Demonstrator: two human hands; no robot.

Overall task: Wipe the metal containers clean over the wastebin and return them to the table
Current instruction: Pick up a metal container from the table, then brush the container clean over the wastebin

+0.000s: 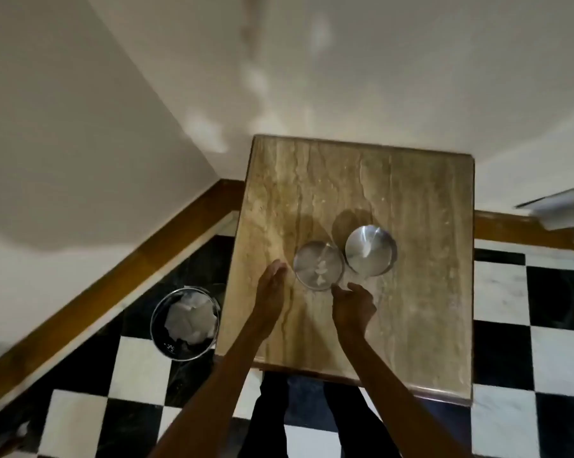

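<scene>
2 containers (318, 265) (370, 250) side by side on table (427, 309); wastebin (185, 323) left, prob. w/ paper.

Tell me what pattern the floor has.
Black and white checkerboard tiles on the floor, shown best in the head view, the only one.

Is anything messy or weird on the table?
Nothing looks spilled or broken. Two metal containers sit side by side on the table, with both hands open beside the nearer one. The wastebin on the floor holds crumpled paper.
</scene>
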